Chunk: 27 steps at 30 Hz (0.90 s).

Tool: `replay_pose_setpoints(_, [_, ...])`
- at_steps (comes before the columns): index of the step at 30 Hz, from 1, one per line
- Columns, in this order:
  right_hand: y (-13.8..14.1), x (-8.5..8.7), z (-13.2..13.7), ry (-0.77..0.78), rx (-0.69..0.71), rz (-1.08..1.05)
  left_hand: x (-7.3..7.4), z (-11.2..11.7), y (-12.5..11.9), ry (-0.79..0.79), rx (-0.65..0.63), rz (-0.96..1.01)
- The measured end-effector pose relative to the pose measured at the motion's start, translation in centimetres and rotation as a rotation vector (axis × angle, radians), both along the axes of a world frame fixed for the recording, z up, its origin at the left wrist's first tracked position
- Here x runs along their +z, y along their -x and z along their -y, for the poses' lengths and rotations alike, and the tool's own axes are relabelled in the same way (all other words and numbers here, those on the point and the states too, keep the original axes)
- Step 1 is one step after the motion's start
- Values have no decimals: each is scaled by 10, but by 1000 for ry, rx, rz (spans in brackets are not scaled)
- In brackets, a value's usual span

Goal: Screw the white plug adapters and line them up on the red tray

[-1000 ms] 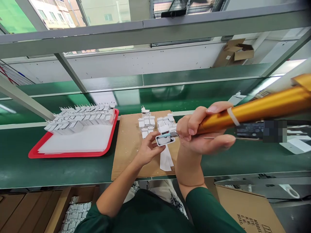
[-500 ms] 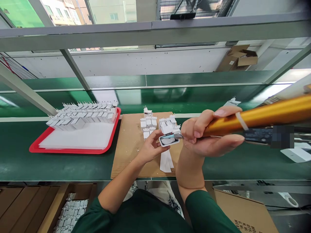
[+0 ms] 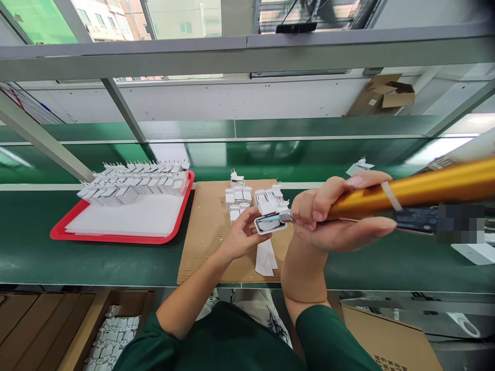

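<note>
My left hand (image 3: 247,232) grips a small white plastic charger housing (image 3: 274,229) by its left side, thumb and fingers closed on it. The housing's hollow side faces me, with dark and pale blue parts at its opening. My right hand (image 3: 328,214) is wrapped round a gold-coloured, pen-like power tool (image 3: 436,184) with a white tie and a black block strapped along it. Its metal tip (image 3: 286,217) reaches the housing's right edge; whether it touches inside cannot be made out. Right behind stand more white housings (image 3: 237,195) in small groups on a cardboard sheet (image 3: 204,221).
On the left, a red tray (image 3: 170,238) lined with white sheets bears rows of white housings. White paper strips (image 3: 265,260) lie on the cardboard. A box of white parts (image 3: 116,335) is below left, a carton (image 3: 390,335) below right. One white piece (image 3: 359,166) lies at the back right.
The gold-coloured tool and my right hand have shifted slightly right and down. My left hand keeps hold of the housing, nearly unmoved. The whole view has moved a little.
</note>
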State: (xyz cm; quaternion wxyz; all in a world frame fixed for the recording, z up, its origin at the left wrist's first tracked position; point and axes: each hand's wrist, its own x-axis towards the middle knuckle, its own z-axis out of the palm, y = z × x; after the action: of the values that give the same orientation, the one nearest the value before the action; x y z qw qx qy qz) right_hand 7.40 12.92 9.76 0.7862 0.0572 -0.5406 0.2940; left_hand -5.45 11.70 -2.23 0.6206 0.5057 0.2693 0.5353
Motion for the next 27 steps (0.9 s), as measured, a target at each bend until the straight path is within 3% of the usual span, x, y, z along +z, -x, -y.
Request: replay_pose_setpoints(27, [2, 1, 0, 24, -134, 30, 1, 5, 4, 28, 30, -43])
